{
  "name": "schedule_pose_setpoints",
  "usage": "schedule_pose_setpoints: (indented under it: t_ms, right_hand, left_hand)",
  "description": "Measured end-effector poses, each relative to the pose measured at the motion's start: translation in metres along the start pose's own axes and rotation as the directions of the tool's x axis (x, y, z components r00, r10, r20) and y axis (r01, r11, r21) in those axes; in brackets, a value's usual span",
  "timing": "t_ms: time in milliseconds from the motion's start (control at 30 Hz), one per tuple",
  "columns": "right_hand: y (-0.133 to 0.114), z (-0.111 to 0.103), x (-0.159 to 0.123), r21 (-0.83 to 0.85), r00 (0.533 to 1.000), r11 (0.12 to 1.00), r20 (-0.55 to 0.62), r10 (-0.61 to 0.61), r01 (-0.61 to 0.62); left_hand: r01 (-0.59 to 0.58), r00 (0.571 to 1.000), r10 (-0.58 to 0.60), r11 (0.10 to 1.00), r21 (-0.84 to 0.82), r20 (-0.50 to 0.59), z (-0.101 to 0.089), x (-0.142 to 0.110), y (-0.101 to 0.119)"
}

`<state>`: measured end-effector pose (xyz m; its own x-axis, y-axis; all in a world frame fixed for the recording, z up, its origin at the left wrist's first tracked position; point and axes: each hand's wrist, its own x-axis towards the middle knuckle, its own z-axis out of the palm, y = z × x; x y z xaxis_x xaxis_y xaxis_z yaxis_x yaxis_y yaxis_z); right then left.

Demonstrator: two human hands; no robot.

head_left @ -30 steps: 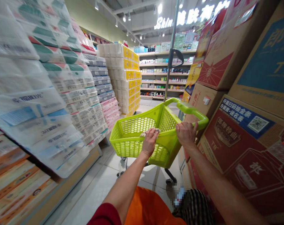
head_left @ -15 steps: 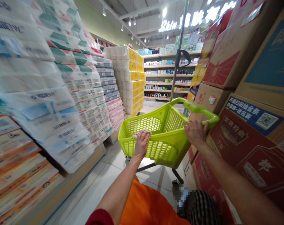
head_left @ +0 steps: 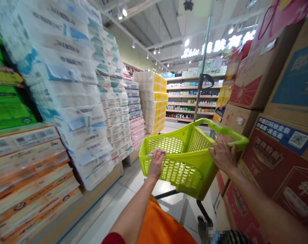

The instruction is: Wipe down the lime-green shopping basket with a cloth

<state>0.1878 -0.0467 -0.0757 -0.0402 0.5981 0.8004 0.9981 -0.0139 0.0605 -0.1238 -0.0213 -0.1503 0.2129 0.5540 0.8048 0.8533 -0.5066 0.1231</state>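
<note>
Cloth (head_left: pixel 151 154), pale and crumpled, is being held under the curled fingers of the bare left hand (head_left: pixel 156 166), and it is being pressed onto the near long rim of a lime-green, perforated plastic shopping cart (head_left: pixel 187 169), towards the end away from the handle. Over at the other end, the bare right hand (head_left: pixel 223 157) is being laid across the rim just beside the thick, lime-green, looped handle (head_left: pixel 227 131), fingers slightly parted, thumb set apart; whether anything is being firmly gripped there cannot be told. The cart is being flanked on both sides (a snug aisle, this one), its dark legs being shown on pale floor tiles (head_left: pixel 115 205). On the right, the handle end is being crowded by tall-stacked, red-and-brown printed cardboard cartons (head_left: pixel 267 152). On the left, white, plastic-wrapped paper packs (head_left: pixel 86 115) are being seen piled high, with orange-and-white wrapped packs (head_left: pixel 34 189) in front of them. Behind the cart, a slim grey metal pole (head_left: pixel 205 54) with a dark hook is being glimpsed, and farther back, pale shelves (head_left: pixel 192 96) of small, many-coloured goods are being lit from above.
</note>
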Motion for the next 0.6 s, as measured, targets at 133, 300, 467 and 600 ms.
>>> schedule_pose_setpoints:
  t_ms: [133,300,467,600]
  right_hand:
    - [-0.001,0.001,-0.002,-0.013,1.0,1.0,-0.026,-0.007,0.007]
    - [0.004,0.001,-0.002,-0.021,0.999,0.999,-0.015,-0.03,0.03]
    - [0.005,-0.001,-0.002,-0.013,0.999,0.999,-0.024,-0.034,0.034]
    - [0.001,-0.001,-0.002,-0.002,0.998,1.0,-0.053,-0.015,0.015]
  left_hand:
    - [0.231,0.97,-0.228,0.973,0.025,-0.086,0.0,-0.002,-0.011]
    - [-0.093,0.993,0.1,0.99,-0.104,0.063,0.012,0.008,0.026]
    - [0.193,0.977,-0.194,0.981,-0.019,-0.087,-0.004,-0.005,-0.009]
    - [0.121,0.989,-0.129,0.987,-0.101,-0.077,0.009,-0.002,0.017]
